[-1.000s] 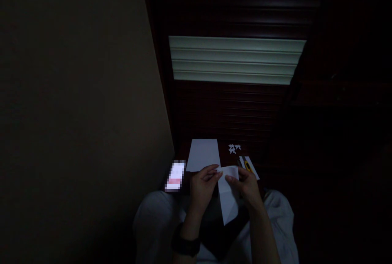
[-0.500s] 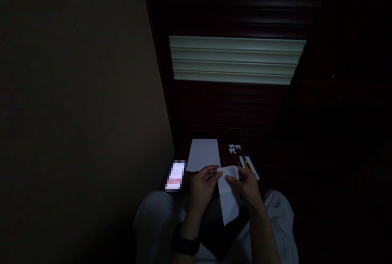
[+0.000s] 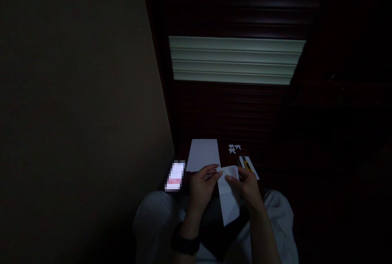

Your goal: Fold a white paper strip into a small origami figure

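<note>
Both my hands hold a folded white paper (image 3: 229, 198) over my lap. My left hand (image 3: 203, 187) pinches its upper left edge, fingers closed. My right hand (image 3: 247, 188) grips the upper right part, thumb on top. The paper hangs down to a point between my knees. A dark watch sits on my left wrist.
A flat white sheet (image 3: 203, 154) lies on the small dark table just beyond my hands. Several small folded paper pieces (image 3: 234, 148) lie at its right. A yellow cutter (image 3: 248, 165) rests on a paper strip. A lit phone (image 3: 175, 175) lies left. A wall stands on the left.
</note>
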`<state>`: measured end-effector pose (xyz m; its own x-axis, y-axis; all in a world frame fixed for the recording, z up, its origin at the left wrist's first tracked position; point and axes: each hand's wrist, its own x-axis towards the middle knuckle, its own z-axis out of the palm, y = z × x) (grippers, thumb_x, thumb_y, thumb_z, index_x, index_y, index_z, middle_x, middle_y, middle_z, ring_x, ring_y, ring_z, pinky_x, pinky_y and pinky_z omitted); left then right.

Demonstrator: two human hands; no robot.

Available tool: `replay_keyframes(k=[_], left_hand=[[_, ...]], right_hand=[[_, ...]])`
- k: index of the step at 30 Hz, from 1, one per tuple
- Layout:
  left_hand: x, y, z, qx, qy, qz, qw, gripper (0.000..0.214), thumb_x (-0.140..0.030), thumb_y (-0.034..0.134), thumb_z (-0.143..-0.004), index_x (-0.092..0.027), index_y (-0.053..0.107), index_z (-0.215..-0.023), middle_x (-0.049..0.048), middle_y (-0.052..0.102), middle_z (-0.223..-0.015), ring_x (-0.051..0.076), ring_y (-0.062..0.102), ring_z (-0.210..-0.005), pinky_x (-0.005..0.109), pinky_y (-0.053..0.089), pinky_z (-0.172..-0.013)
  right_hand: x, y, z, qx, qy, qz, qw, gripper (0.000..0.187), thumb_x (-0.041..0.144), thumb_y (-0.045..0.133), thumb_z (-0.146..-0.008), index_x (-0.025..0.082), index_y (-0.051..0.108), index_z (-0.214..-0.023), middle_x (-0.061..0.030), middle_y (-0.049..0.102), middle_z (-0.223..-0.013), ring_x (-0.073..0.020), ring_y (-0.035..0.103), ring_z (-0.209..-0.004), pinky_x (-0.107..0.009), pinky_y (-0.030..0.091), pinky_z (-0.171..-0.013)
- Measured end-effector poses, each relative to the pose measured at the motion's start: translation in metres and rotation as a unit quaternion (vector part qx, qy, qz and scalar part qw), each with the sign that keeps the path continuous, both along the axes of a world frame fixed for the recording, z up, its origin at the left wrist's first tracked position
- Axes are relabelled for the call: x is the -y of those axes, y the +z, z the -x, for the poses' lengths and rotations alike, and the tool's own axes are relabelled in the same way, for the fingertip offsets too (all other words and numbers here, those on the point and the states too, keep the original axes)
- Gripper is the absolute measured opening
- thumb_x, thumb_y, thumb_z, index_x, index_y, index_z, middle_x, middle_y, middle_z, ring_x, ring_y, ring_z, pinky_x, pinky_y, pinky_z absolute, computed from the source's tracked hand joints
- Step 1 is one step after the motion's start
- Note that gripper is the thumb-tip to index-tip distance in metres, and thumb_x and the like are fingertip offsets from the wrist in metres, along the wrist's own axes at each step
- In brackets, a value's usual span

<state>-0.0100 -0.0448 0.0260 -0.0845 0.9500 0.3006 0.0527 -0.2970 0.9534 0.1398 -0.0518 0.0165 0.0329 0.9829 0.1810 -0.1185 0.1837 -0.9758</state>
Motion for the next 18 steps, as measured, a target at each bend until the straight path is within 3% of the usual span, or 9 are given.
replay_keyframes(k=[18], left_hand=[[0.0008,-0.002,0.001,-0.032,0.012,-0.021,0.999,0.022,-0.033,0.064,-0.069,-0.017,0.068,-0.084,0.0056,0.07,-0.075,0.019,0.066,-0.069,0.026,0.054,-0.062]], right_hand=[[0.0029,0.0064,0.0044,-0.011,-0.01,0.01,1.0,0.034,0.039,0.067,-0.067,0.014,0.065,-0.088,-0.0083,0.068,-0.079,-0.0232,0.062,-0.071,-0.03,0.049,-0.06]])
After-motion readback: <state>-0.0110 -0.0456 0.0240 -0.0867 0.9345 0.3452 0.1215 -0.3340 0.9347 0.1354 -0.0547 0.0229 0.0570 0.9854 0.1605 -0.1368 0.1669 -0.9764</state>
